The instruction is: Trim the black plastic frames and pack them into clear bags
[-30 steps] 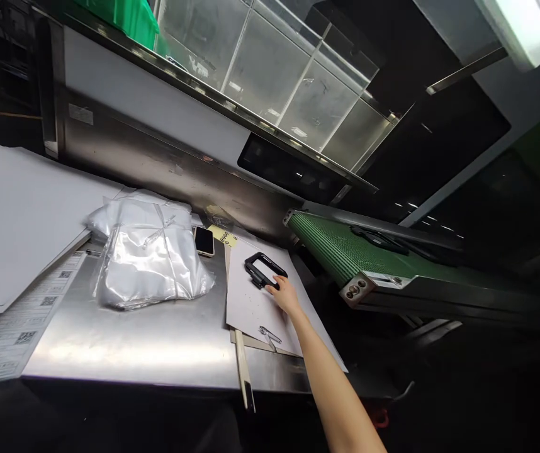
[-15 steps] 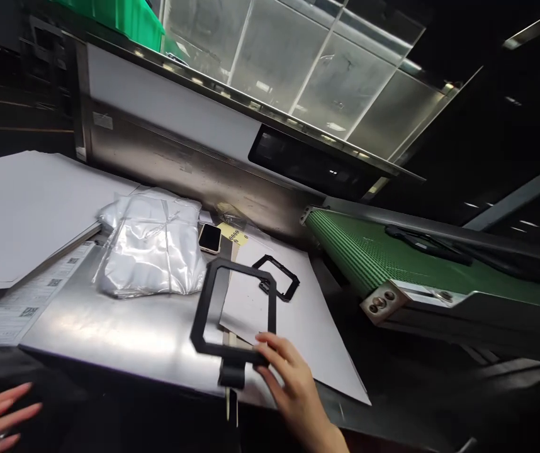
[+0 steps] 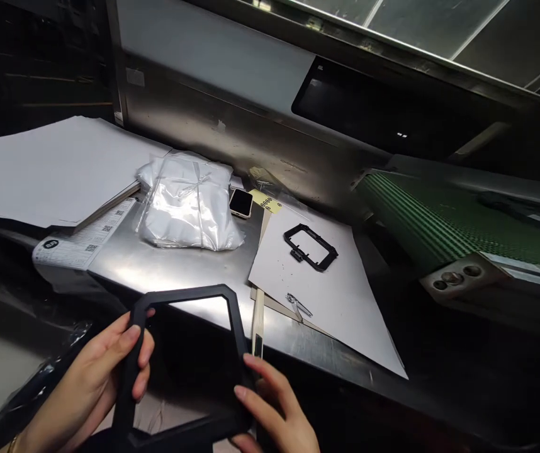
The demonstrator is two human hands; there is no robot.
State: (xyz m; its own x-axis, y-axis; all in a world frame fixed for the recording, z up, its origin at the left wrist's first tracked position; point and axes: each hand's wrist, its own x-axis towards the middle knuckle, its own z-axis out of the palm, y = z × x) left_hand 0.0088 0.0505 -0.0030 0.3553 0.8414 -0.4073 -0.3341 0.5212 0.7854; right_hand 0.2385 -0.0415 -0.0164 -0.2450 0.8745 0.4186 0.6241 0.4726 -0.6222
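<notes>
A black plastic frame with cut corners is held up in front of the table's near edge. My left hand is closed around its left side, thumb on the near face and fingers wrapped through the opening. At its lower right side, my right hand grips it with bent fingers. A second, similar black frame with small inner tabs lies on a white sheet on the table. Nearer to me on that sheet sits a small shiny metal tool, perhaps nail clippers.
A stack of clear plastic bags lies mid-table beside a small dark-screened device and a yellow card. White sheets are stacked at left over printed labels. A green conveyor belt stands at right.
The black frame has come off the table area towards me, and my left hand has taken hold of its left side. My right hand still grips it. The view has shifted downward.
</notes>
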